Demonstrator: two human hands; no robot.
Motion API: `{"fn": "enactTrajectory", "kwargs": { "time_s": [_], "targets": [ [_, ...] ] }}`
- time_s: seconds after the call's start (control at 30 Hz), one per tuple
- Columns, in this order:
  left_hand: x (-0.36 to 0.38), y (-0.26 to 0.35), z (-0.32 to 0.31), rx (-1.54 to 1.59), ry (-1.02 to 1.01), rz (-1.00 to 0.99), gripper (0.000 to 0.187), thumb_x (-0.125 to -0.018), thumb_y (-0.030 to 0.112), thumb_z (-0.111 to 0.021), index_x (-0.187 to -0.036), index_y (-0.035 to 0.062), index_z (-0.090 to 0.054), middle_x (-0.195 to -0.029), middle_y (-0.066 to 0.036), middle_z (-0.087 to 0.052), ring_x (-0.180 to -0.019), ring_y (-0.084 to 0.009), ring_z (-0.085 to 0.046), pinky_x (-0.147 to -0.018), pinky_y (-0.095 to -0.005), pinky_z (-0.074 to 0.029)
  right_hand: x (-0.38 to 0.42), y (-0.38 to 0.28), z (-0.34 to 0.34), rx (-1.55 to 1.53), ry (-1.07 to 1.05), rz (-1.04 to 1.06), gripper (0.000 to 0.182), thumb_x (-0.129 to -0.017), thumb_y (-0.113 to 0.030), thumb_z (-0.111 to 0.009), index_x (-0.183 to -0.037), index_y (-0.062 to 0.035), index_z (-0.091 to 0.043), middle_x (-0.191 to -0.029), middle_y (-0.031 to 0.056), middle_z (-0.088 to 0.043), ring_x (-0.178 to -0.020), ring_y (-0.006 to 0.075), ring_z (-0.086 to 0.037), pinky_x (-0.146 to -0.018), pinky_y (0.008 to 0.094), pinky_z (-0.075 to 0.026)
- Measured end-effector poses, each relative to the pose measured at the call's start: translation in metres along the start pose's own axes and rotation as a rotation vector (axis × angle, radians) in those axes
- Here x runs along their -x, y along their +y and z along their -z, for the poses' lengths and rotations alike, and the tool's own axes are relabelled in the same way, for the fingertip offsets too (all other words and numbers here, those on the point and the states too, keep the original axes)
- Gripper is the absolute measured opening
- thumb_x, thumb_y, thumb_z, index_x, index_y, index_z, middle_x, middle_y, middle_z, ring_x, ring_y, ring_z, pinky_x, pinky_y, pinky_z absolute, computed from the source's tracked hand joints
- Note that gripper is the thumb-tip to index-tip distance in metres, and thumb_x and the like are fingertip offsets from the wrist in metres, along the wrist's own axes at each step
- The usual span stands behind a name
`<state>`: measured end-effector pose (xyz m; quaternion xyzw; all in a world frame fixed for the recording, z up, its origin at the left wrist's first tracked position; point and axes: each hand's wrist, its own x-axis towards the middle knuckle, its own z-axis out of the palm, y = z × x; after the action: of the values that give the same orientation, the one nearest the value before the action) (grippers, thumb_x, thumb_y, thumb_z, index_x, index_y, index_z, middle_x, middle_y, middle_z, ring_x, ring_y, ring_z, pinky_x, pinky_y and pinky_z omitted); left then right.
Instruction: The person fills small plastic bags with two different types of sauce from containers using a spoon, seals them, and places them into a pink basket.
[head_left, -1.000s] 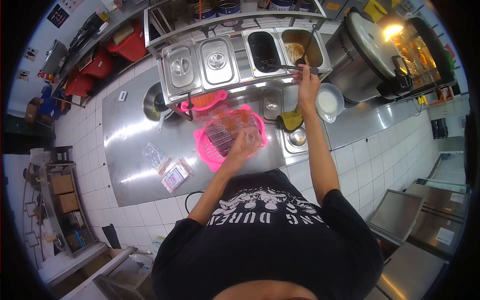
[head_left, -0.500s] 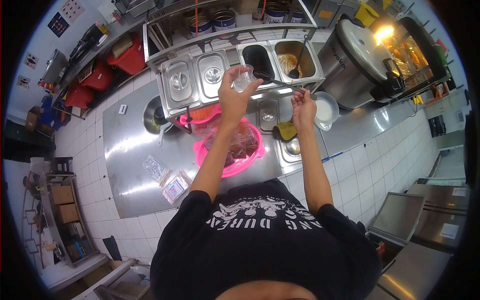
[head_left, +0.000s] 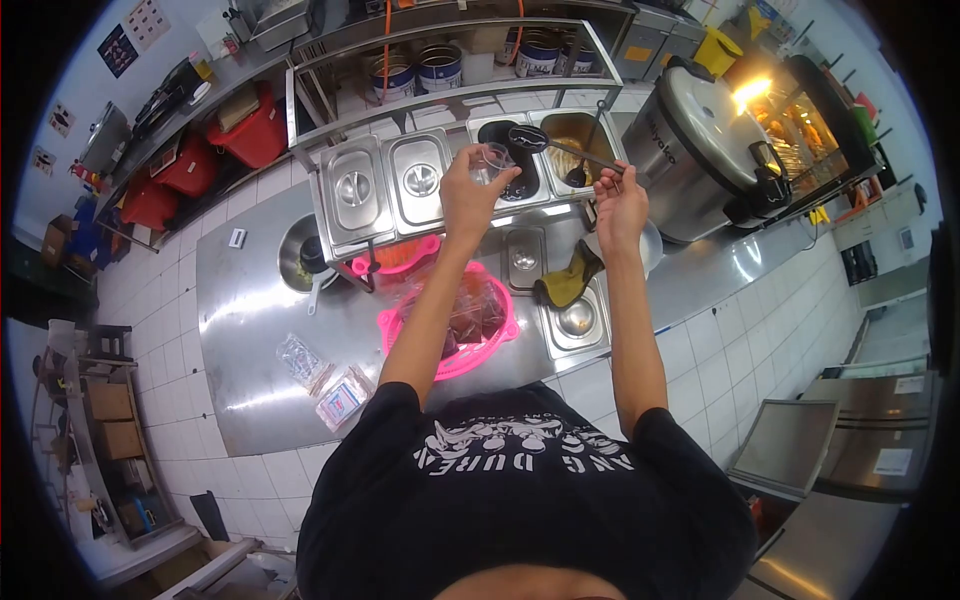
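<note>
My left hand [head_left: 466, 192] is raised over the steel counter and grips a small clear plastic cup [head_left: 492, 161]. My right hand [head_left: 620, 192] holds the long handle of a black ladle [head_left: 529, 138], whose bowl hovers just above and to the right of the cup. Both sit over an open steel pan with dark contents [head_left: 522, 172]. Beside it, another open pan [head_left: 575, 140] holds pale food and a second spoon.
A pink basket [head_left: 452, 325] of filled clear cups sits on the counter below my arms. Two lidded steel pans [head_left: 383, 185] stand to the left, a large rice cooker [head_left: 690, 140] to the right. A yellow-green cloth [head_left: 566, 281] and plastic packets [head_left: 320, 380] lie on the counter.
My left hand left the pink basket and rose with a clear cup. My right hand lifted the ladle out of the dark pan and brought its bowl beside the cup.
</note>
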<state>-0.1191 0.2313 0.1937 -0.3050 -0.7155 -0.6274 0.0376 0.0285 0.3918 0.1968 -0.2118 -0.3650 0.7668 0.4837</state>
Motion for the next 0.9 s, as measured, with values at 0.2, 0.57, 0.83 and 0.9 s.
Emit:
{"fn": "enactTrajectory", "kwargs": {
  "time_s": [0.2, 0.57, 0.83, 0.9],
  "targets": [
    [-0.003, -0.007, -0.003, -0.033, -0.001, 0.008, 0.052, -0.069, 0.029, -0.087, -0.106, 0.0022, -0.064, -0.095, -0.012, -0.07, -0.09, -0.0241, -0.068, -0.079, -0.0352, -0.052, -0.004, -0.008, -0.006, 0.017, -0.035, 0.018, 0.031, -0.103, -0.027, -0.05, -0.112, 0.0023, -0.055, -0.09, 0.0082, -0.06, -0.08, 0.0146, -0.056, -0.074, 0.0276, -0.052],
    [-0.006, -0.01, -0.003, -0.047, -0.055, 0.047, 0.056, -0.068, 0.031, -0.088, -0.109, 0.0008, -0.065, -0.095, -0.011, -0.072, -0.089, -0.0203, -0.068, -0.08, -0.0322, -0.053, -0.007, -0.019, -0.024, 0.125, -0.13, 0.113, 0.032, -0.104, -0.027, -0.049, -0.11, 0.0034, -0.056, -0.086, 0.0072, -0.06, -0.076, 0.013, -0.056, -0.072, 0.0266, -0.052],
    [-0.007, -0.01, -0.002, 0.024, -0.086, 0.114, 0.057, -0.068, 0.03, -0.088, -0.111, 0.0007, -0.065, -0.094, -0.012, -0.072, -0.086, -0.0205, -0.069, -0.078, -0.0317, -0.054, -0.002, -0.034, -0.048, 0.437, -0.201, 0.285, 0.032, -0.104, -0.028, -0.048, -0.103, 0.0019, -0.061, -0.083, 0.005, -0.061, -0.074, 0.0094, -0.056, -0.071, 0.0244, -0.051],
    [-0.007, -0.006, 0.0, 0.003, -0.087, 0.108, 0.056, -0.068, 0.031, -0.088, -0.11, 0.001, -0.065, -0.094, -0.012, -0.072, -0.086, -0.0205, -0.069, -0.077, -0.0317, -0.054, -0.001, -0.037, -0.053, 0.475, -0.224, 0.323, 0.032, -0.104, -0.028, -0.048, -0.103, 0.0014, -0.062, -0.082, 0.0046, -0.062, -0.074, 0.0089, -0.056, -0.07, 0.024, -0.051]
  ]
}}
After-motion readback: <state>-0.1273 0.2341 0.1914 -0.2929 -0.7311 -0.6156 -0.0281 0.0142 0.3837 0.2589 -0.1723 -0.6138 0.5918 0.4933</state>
